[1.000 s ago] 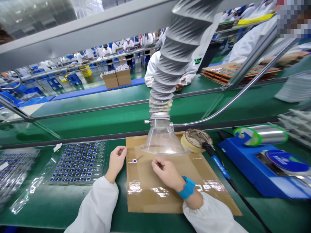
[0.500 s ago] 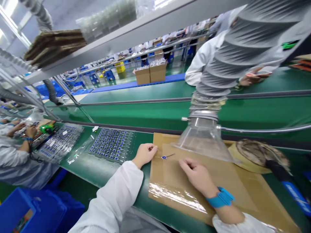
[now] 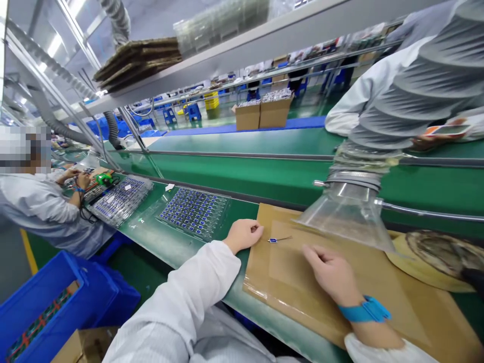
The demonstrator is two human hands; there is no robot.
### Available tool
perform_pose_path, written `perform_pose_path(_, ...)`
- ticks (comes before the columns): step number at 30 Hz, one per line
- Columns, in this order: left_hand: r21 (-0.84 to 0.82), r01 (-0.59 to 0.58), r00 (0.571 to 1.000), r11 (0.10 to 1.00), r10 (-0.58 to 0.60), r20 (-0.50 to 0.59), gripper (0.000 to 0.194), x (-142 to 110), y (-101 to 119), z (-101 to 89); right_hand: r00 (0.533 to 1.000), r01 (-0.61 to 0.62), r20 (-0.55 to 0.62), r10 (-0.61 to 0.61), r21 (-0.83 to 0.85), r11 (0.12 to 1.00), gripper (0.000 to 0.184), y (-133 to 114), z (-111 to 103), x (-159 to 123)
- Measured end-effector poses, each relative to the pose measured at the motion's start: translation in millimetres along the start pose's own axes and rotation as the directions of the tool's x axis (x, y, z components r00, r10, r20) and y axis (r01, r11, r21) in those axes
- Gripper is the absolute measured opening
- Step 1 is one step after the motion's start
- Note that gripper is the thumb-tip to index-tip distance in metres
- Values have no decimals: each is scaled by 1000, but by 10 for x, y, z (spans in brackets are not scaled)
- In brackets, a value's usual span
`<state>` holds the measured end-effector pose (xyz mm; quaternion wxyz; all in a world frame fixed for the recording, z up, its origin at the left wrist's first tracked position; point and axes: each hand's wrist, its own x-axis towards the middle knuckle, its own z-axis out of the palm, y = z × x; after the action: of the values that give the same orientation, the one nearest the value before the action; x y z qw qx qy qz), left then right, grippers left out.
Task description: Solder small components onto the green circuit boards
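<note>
A small blue-and-white part with thin wire leads (image 3: 273,241) lies on the brown film-covered cardboard sheet (image 3: 302,297). Just left of it, over the sheet's left edge, is my left hand (image 3: 244,235), its fingers curled and closed. Whether a lead end is between those fingertips is not visible. My right hand (image 3: 330,269) hovers or rests right of the part, apart from it, with thumb and fingers drawn together; anything inside is hidden. A blue wristband (image 3: 365,310) circles my right wrist. Left of my hands lies a clear tray with rows of similar blue parts (image 3: 194,212).
A clear fume hood (image 3: 346,214) hangs above the sheet on a grey duct. A tape roll (image 3: 419,257) sits at right. Another tray stack (image 3: 123,199) lies near a co-worker (image 3: 49,201) at left. Blue bins (image 3: 68,297) stand below the bench's left side.
My view has swung left, so the bench and both hands appear further right. The co-worker and bins show more fully. Against the sheet, my hands and the small part have barely moved.
</note>
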<state>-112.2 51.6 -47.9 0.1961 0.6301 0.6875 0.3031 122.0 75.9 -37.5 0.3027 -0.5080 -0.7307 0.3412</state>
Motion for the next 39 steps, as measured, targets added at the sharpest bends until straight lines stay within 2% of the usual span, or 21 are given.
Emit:
perform_pose_path(8,88,-13,1000,996,14,-1,22,-265,15,-15,996,83,-21,-87,-128,988,44,159,70,1)
perform_pose_path(16,176,-106,994,979,106,7,20,-628,19,-40,967,256,100,-236,-311,915,44,184,175,-21)
perform_pose_path(19,215,-146,989,966,147,12,22,-776,21,-47,959,269,206,-193,-463,845,44,122,187,-30)
perform_pose_path(22,257,-177,984,950,179,17,23,-928,26,-47,955,265,260,-141,-537,801,45,53,205,-50)
perform_pose_path(30,346,-203,978,916,208,22,24,-1353,65,-47,941,279,328,-80,-621,733,42,-51,261,-101)
perform_pose_path(35,397,-232,970,888,243,23,26,-1586,87,-30,931,284,360,-51,-631,722,41,-63,273,-104)
perform_pose_path(39,409,-189,976,893,215,-18,26,-1753,65,26,925,292,377,-50,-619,729,42,-67,268,-84)
